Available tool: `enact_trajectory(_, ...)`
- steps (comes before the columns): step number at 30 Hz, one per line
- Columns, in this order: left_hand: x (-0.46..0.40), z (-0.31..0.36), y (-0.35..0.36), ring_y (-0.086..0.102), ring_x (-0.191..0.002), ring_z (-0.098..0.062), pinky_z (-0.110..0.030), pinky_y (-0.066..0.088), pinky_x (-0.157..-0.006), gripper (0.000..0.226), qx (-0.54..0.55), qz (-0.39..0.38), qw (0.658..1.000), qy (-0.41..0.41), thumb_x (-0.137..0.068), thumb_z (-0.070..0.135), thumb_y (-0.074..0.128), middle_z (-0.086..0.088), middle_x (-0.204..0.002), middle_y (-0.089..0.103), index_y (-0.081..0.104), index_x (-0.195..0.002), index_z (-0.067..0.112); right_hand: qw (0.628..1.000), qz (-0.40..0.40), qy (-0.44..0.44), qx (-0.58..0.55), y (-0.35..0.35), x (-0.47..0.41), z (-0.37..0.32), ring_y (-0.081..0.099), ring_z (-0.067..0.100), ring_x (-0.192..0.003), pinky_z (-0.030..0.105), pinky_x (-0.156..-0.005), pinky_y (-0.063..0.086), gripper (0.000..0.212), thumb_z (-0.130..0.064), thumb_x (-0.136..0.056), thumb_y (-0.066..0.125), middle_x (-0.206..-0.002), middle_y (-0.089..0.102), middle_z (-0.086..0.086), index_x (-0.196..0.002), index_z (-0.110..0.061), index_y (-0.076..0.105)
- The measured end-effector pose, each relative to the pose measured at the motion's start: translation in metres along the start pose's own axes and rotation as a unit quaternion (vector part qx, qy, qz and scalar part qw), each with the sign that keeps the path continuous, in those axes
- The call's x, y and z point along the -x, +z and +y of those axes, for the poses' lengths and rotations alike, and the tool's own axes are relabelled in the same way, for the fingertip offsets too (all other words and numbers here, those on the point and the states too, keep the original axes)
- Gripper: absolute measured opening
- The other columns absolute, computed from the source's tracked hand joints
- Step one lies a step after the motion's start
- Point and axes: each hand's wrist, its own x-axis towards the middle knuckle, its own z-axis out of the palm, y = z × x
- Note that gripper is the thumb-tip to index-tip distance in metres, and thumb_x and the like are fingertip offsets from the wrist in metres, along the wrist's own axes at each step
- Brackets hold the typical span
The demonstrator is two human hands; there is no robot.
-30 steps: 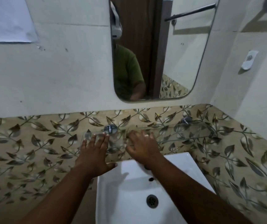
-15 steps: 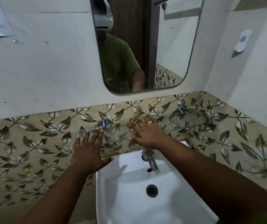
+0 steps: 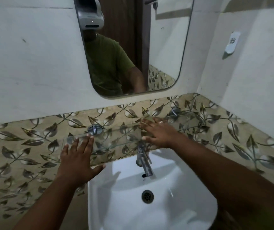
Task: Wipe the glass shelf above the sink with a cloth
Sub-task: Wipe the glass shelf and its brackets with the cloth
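There was one glass shelf (image 3: 116,138) on the leaf-patterned tile band, held by two round metal brackets, one (image 3: 95,128) near its left end and one (image 3: 175,111) toward the right, and it ran just above the single white sink (image 3: 199,205) with its one tap (image 3: 143,161) and one drain (image 3: 147,196). One mirror (image 3: 166,47) hung above it, and one small white holder (image 3: 232,44) sat on the right wall. Two hands were in play. The left hand (image 3: 78,157) lay flat and open on the near left end of the shelf, fingers together and pointing to the wall, thumb spread out toward the sink. The right hand (image 3: 159,132) was also open, palm down, fingers splayed leftward on the glass right of the middle, above the tap; whether a cloth lay under it I could not tell. Against half a second before, the right hand had slid further right along the shelf, leaving the tap fully in sight, while the left had stayed planted at its end. The right forearm reached across the basin from the near right.
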Motion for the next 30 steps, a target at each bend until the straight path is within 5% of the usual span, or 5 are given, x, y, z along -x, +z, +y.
enact_trajectory(7, -0.001, -0.002, 0.0, 0.029, -0.147, -0.036, -0.063, 0.024, -0.113, 0.113, -0.016, 0.008, 1.0, 0.009, -0.071, 0.092, 0.034, -0.002, -0.165, 0.023, 0.019, -0.158, 0.021, 0.993, 0.015, -0.116, 0.023, 0.007, 0.022, -0.001, -0.008, 0.03, -0.152, 0.051, -0.115, -0.002, 0.078, -0.079, -0.09, 0.018, -0.168, -0.004, -0.012, -0.157, -0.044, -0.002)
enact_trajectory(14, 0.0, 0.002, 0.001, 0.037, -0.143, -0.038, -0.065, 0.027, -0.11, 0.11, -0.014, 0.015, 1.0, 0.009, -0.072, 0.088, 0.037, -0.003, -0.163, 0.029, 0.023, -0.157, 0.02, 0.999, 0.011, 0.039, -0.028, 0.007, 0.022, 0.07, 0.001, 0.033, -0.154, 0.052, -0.121, 0.006, 0.095, -0.092, -0.072, -0.014, -0.167, 0.001, -0.014, -0.155, -0.048, -0.001)
enact_trajectory(18, 0.0, 0.003, 0.0, 0.038, -0.142, -0.039, -0.066, 0.028, -0.11, 0.109, -0.013, 0.019, 1.0, 0.008, -0.072, 0.086, 0.04, -0.004, -0.161, 0.032, 0.022, -0.157, 0.02, 1.0, 0.024, -0.012, -0.009, 0.008, 0.014, 0.033, -0.006, 0.028, -0.151, 0.047, -0.117, -0.004, 0.081, -0.083, -0.085, 0.001, -0.166, -0.004, -0.013, -0.157, -0.045, 0.0)
enact_trajectory(22, 0.0, 0.0, -0.001, 0.037, -0.143, -0.039, -0.065, 0.026, -0.111, 0.109, -0.013, 0.023, 1.0, 0.01, -0.072, 0.085, 0.04, -0.003, -0.162, 0.03, 0.02, -0.157, 0.02, 0.996, 0.008, -0.087, -0.026, 0.008, 0.044, 0.058, -0.002, 0.027, -0.152, 0.046, -0.115, 0.009, 0.076, -0.081, -0.089, 0.01, -0.166, -0.001, -0.019, -0.157, -0.048, 0.003)
enact_trajectory(30, 0.0, 0.003, -0.002, 0.038, -0.142, -0.039, -0.065, 0.027, -0.11, 0.108, -0.013, 0.021, 1.0, 0.005, -0.071, 0.083, 0.042, -0.005, -0.16, 0.035, 0.025, -0.156, 0.02, 0.994, 0.006, 0.107, 0.016, 0.005, 0.024, 0.084, 0.009, 0.04, -0.152, 0.052, -0.119, 0.018, 0.109, -0.09, -0.069, -0.017, -0.169, 0.005, -0.006, -0.16, -0.036, 0.007)
